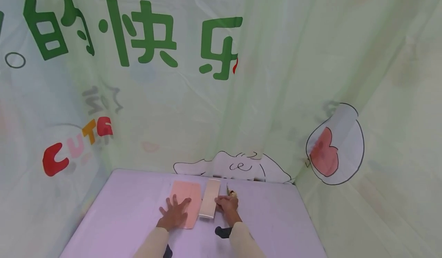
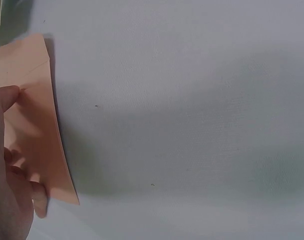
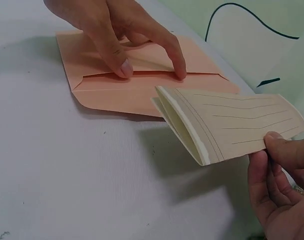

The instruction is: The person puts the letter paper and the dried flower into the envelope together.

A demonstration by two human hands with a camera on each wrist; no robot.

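Note:
A pink paper envelope [image 1: 186, 191] lies on the table. My left hand [image 1: 175, 213] rests over its left part with the fingers spread. In the right wrist view, the thumb and a finger of that hand touch the envelope [image 3: 107, 100] along the opening beneath its flap. Beside it, my right hand [image 1: 228, 206] pinches a folded sheet of cream lined letter paper [image 3: 241, 117] between thumb and fingers at one long edge. The sheet is held up at a tilt, its folded layers parting at the end near the envelope.
Close behind my right hand lies a small brownish thing with a thin stem [image 1: 232, 192]. Pale printed curtains [image 1: 155, 108] enclose the lilac-looking table [image 1: 276, 219] at the back and both sides. A dark wrist-worn piece [image 1: 223, 232] sits by the right sleeve.

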